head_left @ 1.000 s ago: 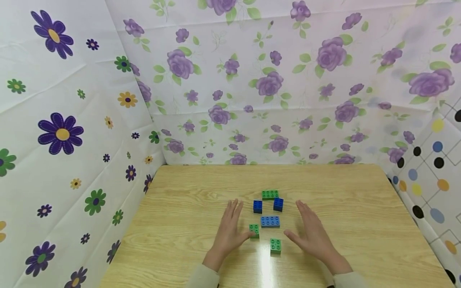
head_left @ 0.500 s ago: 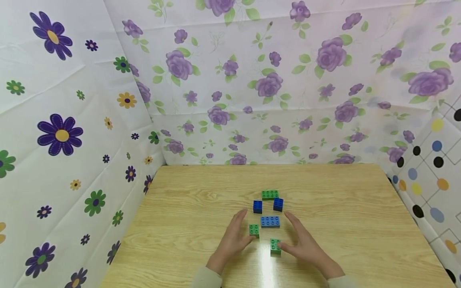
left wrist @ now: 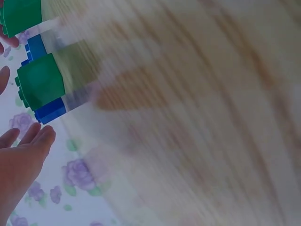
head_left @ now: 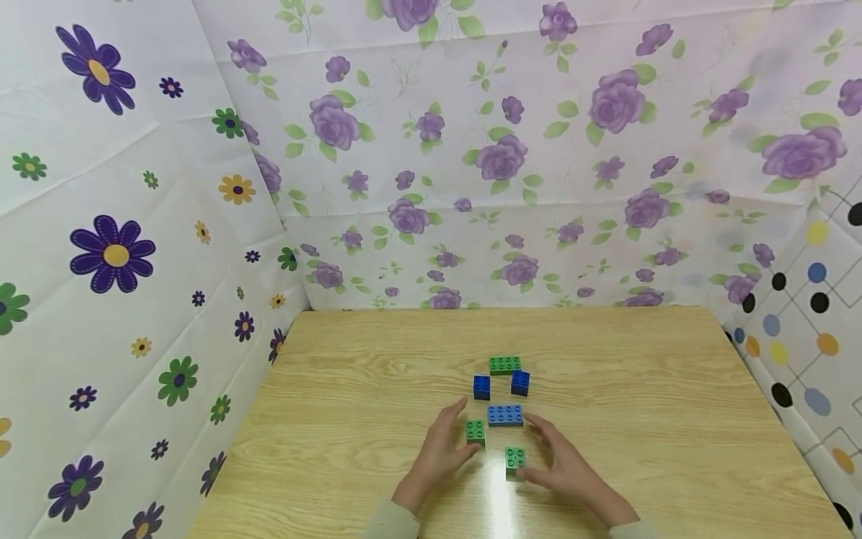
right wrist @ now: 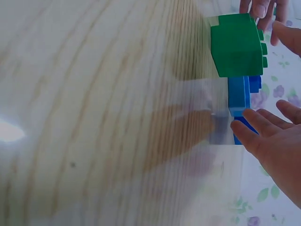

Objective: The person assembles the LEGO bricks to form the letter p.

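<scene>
My left hand (head_left: pixel 439 451) curves loosely around the left side of a small green building brick (head_left: pixel 475 430), thumb by its lower edge and fingers past its upper left. My right hand (head_left: pixel 564 468) has its thumb at the lower right corner of a second small green brick (head_left: pixel 515 457). Its fingertips are close to the right end of a long light blue brick (head_left: pixel 505 415). In the left wrist view, the left fingers are apart from the green brick (left wrist: pixel 41 82). The right wrist view has a green brick (right wrist: pixel 237 47) standing between thumb and fingers, studs toward the hand.
Behind the light blue brick are two small dark blue bricks, one on the left (head_left: pixel 481 387) and one on the right (head_left: pixel 521 382). A long green brick (head_left: pixel 505 364) lies farthest back. Flowered cloth (head_left: pixel 417 187) hangs behind the wooden table (head_left: pixel 350 374).
Both hands have come inward and lower toward the bricks. The right hand has moved left and nearer, its thumb now at the front green brick. The bricks have stayed in place.
</scene>
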### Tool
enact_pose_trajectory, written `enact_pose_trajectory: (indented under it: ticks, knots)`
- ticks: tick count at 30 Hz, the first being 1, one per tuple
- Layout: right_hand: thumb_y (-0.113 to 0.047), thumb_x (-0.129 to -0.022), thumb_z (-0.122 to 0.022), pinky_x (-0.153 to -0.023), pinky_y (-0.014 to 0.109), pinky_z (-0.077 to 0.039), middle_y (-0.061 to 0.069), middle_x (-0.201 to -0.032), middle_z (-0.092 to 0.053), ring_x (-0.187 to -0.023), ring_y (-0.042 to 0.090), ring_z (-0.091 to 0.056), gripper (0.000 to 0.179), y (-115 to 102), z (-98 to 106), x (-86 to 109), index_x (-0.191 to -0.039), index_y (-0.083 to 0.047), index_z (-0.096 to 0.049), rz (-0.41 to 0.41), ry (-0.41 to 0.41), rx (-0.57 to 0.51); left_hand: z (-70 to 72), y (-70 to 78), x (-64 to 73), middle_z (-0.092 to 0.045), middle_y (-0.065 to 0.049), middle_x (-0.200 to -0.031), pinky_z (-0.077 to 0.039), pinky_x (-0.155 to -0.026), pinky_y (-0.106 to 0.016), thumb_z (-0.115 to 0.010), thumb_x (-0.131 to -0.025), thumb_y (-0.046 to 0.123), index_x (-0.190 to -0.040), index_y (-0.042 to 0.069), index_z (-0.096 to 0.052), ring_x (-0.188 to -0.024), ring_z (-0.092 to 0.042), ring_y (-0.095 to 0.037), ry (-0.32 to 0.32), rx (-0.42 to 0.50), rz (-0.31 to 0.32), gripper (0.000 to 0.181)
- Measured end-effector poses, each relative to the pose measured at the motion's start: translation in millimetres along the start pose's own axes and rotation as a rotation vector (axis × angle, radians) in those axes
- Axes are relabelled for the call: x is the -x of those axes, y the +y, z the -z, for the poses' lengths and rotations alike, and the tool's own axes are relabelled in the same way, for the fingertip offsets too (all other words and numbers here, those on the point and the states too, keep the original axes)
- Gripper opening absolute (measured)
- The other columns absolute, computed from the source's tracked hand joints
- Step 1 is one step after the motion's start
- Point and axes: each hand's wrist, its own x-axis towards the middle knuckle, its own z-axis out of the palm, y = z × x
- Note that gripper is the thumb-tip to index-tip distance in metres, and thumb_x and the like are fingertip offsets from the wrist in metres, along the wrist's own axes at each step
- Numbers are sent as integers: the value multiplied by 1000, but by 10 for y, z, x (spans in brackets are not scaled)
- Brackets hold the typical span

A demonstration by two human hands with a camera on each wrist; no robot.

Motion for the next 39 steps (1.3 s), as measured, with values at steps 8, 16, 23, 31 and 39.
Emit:
enact_pose_trajectory:
  ticks: [8,16,23,31,39]
  knots:
    - [-28,-79,-80,-109,52,-34,15,-151,-36,-134,36,-39,89,55,-37,12,-148,-7,-29,-15,-70,-27,-43,-56,8,-49,-20,-135,-44,-106,-39,-77,-82,11,-145,2,-35,-125,-48,-34,-30,143,52,77]
    - [-18,-85,-75,-103,51,-44,21,-141,-46,-123,37,-51,74,107,-34,22,-146,-6,-34,41,-128,-29,-71,-96,8,-55,-18,-129,-48,-102,-37,-74,-84,8,-142,1,-40,-119,-53,-33,-45,176,109,67]
    - [-17,-87,-73,-99,36,-50,15,-137,-51,-120,33,-53,60,124,-25,38,-139,-7,-45,43,-133,-47,-81,-105,16,-58,-13,-124,-51,-98,-34,-70,-87,4,-132,1,-50,-114,-57,-30,-34,157,126,48]
    - [-17,-88,-72,-94,28,-52,8,-125,-58,-112,20,-58,44,115,-43,45,-127,-9,-54,64,-94,-39,-64,-85,30,-60,-11,-121,-51,-98,-33,-68,-88,1,-124,-1,-55,-113,-57,-29,-23,156,115,39]
    - [-18,-89,-70,-92,25,-52,3,-121,-60,-110,19,-58,40,123,-43,30,-125,-9,-55,29,-96,-51,-71,-94,14,-61,-9,-121,-50,-99,-36,-69,-87,1,-123,0,-57,-114,-58,-27,-14,129,114,38]
